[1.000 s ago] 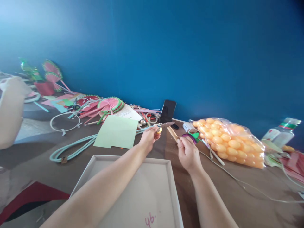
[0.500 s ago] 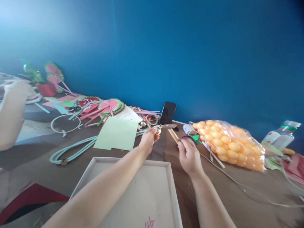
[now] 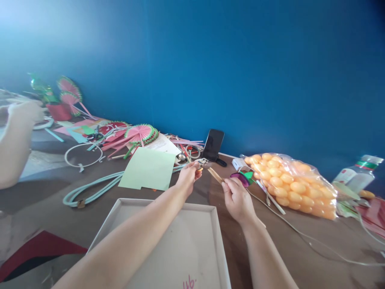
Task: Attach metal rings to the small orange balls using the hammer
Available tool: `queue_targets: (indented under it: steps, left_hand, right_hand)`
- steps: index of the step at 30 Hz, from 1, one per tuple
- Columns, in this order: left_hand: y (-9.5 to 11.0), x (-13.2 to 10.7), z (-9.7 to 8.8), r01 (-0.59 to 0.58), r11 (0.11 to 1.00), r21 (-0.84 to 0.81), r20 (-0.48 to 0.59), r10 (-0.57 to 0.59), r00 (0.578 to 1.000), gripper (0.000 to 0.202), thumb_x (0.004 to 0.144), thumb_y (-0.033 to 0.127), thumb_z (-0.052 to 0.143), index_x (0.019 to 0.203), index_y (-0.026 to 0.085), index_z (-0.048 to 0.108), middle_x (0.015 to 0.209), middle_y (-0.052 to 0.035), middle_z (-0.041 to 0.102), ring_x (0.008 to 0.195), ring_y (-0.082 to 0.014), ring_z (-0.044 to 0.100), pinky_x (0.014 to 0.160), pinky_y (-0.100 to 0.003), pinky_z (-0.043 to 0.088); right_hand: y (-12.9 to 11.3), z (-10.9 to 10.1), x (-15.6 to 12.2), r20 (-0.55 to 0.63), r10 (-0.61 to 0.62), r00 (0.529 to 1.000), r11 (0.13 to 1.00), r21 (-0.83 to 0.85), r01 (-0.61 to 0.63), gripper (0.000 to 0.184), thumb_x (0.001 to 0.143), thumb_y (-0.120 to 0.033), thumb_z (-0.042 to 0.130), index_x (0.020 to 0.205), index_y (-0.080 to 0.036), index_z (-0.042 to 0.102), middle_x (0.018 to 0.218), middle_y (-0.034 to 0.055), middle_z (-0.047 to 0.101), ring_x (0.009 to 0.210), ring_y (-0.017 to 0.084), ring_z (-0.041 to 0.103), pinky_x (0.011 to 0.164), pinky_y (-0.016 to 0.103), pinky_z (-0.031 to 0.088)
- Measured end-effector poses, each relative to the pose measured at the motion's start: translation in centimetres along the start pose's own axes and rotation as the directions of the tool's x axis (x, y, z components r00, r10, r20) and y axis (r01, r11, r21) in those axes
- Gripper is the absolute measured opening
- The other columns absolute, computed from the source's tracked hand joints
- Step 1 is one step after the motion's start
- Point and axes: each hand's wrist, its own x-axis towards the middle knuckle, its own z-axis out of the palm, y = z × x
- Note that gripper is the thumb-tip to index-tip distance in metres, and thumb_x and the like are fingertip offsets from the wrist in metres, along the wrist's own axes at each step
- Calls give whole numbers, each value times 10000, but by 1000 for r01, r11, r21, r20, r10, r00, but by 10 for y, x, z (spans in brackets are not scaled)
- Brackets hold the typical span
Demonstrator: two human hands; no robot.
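The left hand (image 3: 189, 176) pinches a small shiny metal piece (image 3: 203, 161) at its fingertips; the fingers hide much of it. The right hand (image 3: 239, 196) is closed around the lower end of a flat wooden stick (image 3: 215, 175), whose far tip slants up toward the metal piece; whether the two touch, I cannot tell. Just beyond the right hand lies a purple and green item (image 3: 243, 179), partly hidden by the knuckles.

Directly behind the hands, a dark phone (image 3: 213, 144) leans upright near the blue wall (image 3: 240, 72), with a small white block (image 3: 239, 163) to its right. Below, the left forearm crosses a shallow white tray (image 3: 192, 237) and covers part of it.

Left of the hands, a pale green sheet (image 3: 147, 168) lies over looped light-blue tubing (image 3: 93, 188); behind it sit pink paper fans (image 3: 141, 133). On the right are a clear bag of orange balls (image 3: 291, 186), a white cable (image 3: 288, 218) and, farther off, a tilted bottle (image 3: 356, 176). At the far left, another person's arm (image 3: 13, 148) reaches in, blurred.
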Motion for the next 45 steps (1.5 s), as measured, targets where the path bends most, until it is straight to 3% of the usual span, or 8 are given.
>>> queue_targets:
  steps: [5,11,16,31,41,45]
  left_hand:
    - [1,-1,0,-15,1000,-6,2,15,1000,77,796,183,604,844,125,620,734,-32,618,522,-49,531,572,-188,462]
    - [-1,0,-1,4,1000,-26,0,-4,1000,78,807,187,592,852,125,608,707,-27,603,538,-57,543,576,-189,467]
    - [0,0,-1,12,999,-38,-8,-12,1000,66,809,169,583,856,127,602,728,-31,613,529,-53,541,574,-189,468]
    - [2,-3,1,-13,1000,10,20,13,1000,93,796,167,596,877,132,626,719,-26,609,548,-55,543,589,-190,457]
    - [3,-4,2,-50,999,21,6,50,999,90,773,170,625,855,133,622,722,-22,603,538,-53,530,584,-195,450]
    - [4,-6,3,-87,996,14,60,86,994,115,762,190,638,863,134,630,701,-13,590,551,-52,525,583,-183,442]
  right_hand:
    - [-1,-1,1,-61,33,998,999,32,-31,187,926,-256,400,933,-181,572,859,77,579,836,204,558,757,330,457]
    - [0,1,1,-22,-7,1000,1000,16,7,171,921,-247,419,962,-184,572,888,78,589,845,202,565,745,322,460]
    - [-2,-1,1,-73,20,997,999,52,-16,171,920,-240,412,952,-184,570,873,79,583,858,207,561,773,333,458]
    - [-5,0,1,-21,7,1000,1000,23,-7,192,924,-263,409,968,-184,578,903,83,595,857,204,575,747,320,465]
    - [-6,-2,1,-55,30,998,997,71,-27,186,926,-258,401,954,-189,572,871,82,585,832,204,563,747,335,461]
    - [-4,1,-1,-40,22,999,999,28,-20,184,923,-258,408,968,-188,572,905,84,584,857,207,566,751,328,460]
